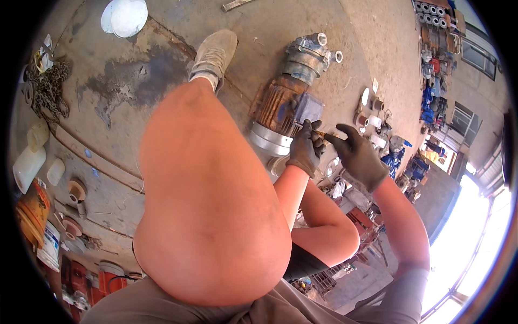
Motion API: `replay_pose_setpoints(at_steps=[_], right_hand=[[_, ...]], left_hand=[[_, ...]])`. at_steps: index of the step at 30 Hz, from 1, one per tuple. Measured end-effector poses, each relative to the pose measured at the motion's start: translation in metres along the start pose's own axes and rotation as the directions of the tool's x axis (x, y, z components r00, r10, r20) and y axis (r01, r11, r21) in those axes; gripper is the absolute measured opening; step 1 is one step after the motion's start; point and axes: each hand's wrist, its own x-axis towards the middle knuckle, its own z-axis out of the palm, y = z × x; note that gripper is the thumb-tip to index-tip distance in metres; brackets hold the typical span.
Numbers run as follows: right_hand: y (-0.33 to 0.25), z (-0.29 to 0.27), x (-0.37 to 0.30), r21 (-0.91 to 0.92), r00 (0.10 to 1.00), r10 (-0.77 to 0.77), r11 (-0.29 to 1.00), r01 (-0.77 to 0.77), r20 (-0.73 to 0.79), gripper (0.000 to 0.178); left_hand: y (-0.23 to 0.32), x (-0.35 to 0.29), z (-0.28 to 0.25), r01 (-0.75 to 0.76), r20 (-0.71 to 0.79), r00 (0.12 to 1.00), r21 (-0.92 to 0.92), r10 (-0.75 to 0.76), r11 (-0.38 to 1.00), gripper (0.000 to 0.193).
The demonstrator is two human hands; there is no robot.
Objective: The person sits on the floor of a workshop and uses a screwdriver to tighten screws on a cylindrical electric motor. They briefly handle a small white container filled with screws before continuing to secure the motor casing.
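Observation:
An electric motor with a pump [278, 105] lies on the concrete floor ahead of me, with rusty brown fins and a pale metal end. On its right side sits a grey terminal box [309, 108]. My left hand [306, 148], in a dark glove, is closed at the box's near edge around the front part of a screwdriver [320, 133]. Only a short yellowish and dark stretch of that tool shows. My right hand [357, 156], also gloved, pinches its rear end between thumb and fingers. The screwdriver's tip is hidden by my left hand.
My bent leg [210, 200] fills the middle, its shoe [216, 51] left of the motor. A chain heap [51, 89] and plastic containers [29, 162] lie at left. Loose metal parts [372, 116] are scattered right of the motor. A white round lid [125, 18] lies far left.

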Motion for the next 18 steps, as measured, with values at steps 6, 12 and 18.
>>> replay_pose_setpoints(at_steps=[6, 12, 18], right_hand=[[0.022, 0.004, -0.002, -0.093, 0.913, -0.396, 0.917, 0.387, -0.098, 0.032], [0.002, -0.013, 0.003, -0.438, 0.975, -0.219, 0.874, 0.210, 0.030, 0.030], [0.014, -0.002, 0.008, -0.274, 0.986, -0.162, 0.947, 0.168, 0.044, 0.029]], left_hand=[[-0.006, 0.006, -0.005, 0.038, 0.105, 0.994, -0.142, -0.023, 0.989, 0.034], [-0.003, 0.006, 0.000, 0.029, 0.034, 0.999, -0.159, -0.023, 0.987, 0.033], [-0.004, -0.001, 0.005, 0.008, -0.007, 1.000, -0.185, -0.010, 0.983, 0.033]])
